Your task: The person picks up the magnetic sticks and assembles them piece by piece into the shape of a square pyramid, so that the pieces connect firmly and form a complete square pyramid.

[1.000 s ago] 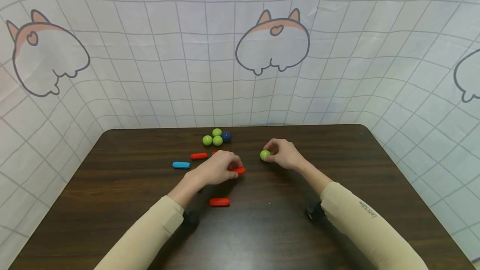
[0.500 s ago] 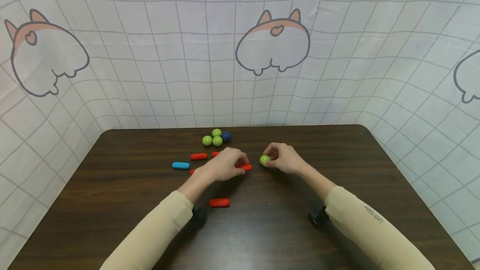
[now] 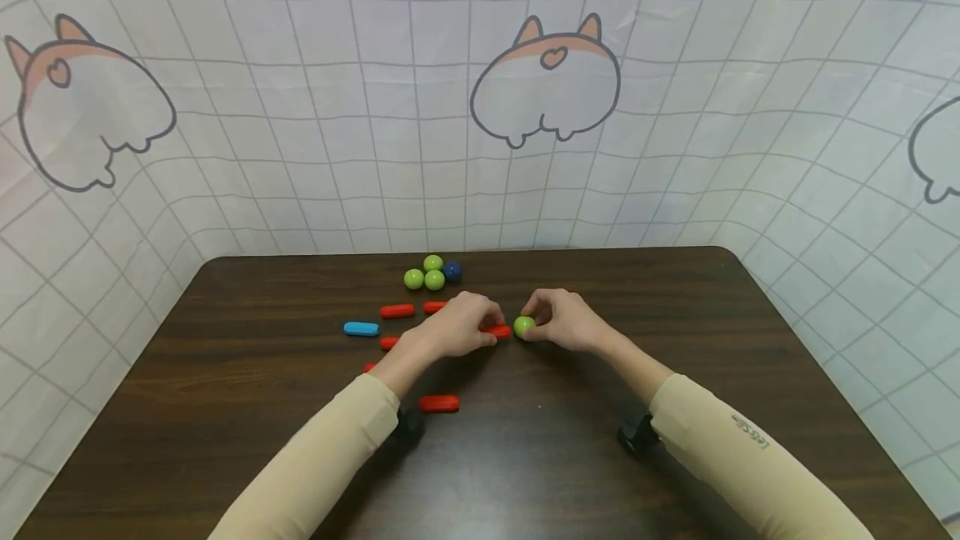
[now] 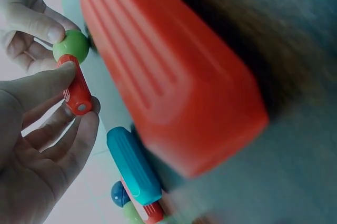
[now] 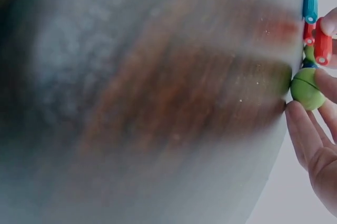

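My left hand (image 3: 456, 325) pinches a short red ribbed rod (image 3: 499, 332) between thumb and fingers, near the middle of the table. My right hand (image 3: 567, 321) holds a glossy green ball (image 3: 522, 328) by thumb and fingertips, just to the right of the rod. In the left wrist view the green ball (image 4: 72, 45) sits right at one end of the red rod (image 4: 78, 93); a small round silvery spot shows on the rod's other end. The right wrist view catches the ball (image 5: 307, 90) close beside the rod (image 5: 323, 45).
Several more red rods (image 3: 439, 403) lie left of and below the hands, some partly hidden by the left arm. One blue rod (image 3: 362, 328) is farther left. Green balls (image 3: 414, 279) and a dark blue ball (image 3: 452, 272) cluster at the back of the dark wooden table (image 3: 675, 298).
My left hand has moved right with the red rod. My right hand has brought the green ball slightly toward me and left, so ball and rod are now close together.
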A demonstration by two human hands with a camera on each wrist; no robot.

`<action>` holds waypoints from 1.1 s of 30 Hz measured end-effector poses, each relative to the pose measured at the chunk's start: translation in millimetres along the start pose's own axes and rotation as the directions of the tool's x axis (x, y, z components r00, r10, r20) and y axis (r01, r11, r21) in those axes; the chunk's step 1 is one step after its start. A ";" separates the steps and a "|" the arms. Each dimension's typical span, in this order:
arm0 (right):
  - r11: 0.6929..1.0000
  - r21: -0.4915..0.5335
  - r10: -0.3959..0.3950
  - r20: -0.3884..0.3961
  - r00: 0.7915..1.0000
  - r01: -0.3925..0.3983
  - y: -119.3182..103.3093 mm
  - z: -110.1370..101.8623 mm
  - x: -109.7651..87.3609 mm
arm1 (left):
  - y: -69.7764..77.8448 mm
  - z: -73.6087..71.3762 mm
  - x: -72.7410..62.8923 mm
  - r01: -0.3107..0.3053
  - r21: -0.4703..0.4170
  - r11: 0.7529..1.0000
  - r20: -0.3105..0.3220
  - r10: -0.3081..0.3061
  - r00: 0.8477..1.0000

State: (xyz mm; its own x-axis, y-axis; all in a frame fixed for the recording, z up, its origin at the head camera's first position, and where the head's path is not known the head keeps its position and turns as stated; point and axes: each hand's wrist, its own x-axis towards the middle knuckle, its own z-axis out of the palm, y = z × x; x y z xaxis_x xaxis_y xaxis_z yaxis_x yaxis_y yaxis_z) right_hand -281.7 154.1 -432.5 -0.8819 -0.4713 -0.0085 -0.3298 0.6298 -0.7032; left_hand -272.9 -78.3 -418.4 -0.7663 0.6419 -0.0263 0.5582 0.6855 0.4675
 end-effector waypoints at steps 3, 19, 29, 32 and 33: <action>1.000 0.008 0.002 0.002 1.000 -0.002 -0.7 1.5 -0.6 | 0.1 1.3 2.9 0.004 0.000 1.000 0.005 -0.004 1.000; 1.000 -0.001 -0.015 0.011 1.000 0.015 -3.4 2.3 -5.3 | -0.7 4.7 8.6 -0.003 -0.001 1.000 -0.001 0.003 1.000; 1.000 -0.002 -0.007 0.004 1.000 0.007 -3.4 2.3 -4.7 | -5.4 5.1 2.9 0.011 -0.032 0.999 -0.023 -0.012 1.000; 1.000 0.000 0.009 0.000 1.000 -0.009 -3.0 2.1 -4.2 | -6.5 5.0 1.4 0.013 -0.034 0.999 -0.032 -0.014 0.999; 1.000 -0.002 0.004 0.001 1.000 -0.004 -2.7 1.8 -4.1 | -6.8 4.9 0.9 0.012 -0.035 0.999 -0.036 -0.013 0.999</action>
State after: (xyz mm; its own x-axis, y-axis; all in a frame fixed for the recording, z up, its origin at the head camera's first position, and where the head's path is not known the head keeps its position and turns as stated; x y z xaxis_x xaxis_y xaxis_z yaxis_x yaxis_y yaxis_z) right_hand -276.6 153.3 -431.8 -0.8828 -0.4696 -0.0124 -0.3269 0.6329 -0.7018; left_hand -275.9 -80.7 -426.0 -0.7845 0.6201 -0.0009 0.5375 0.6807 0.4977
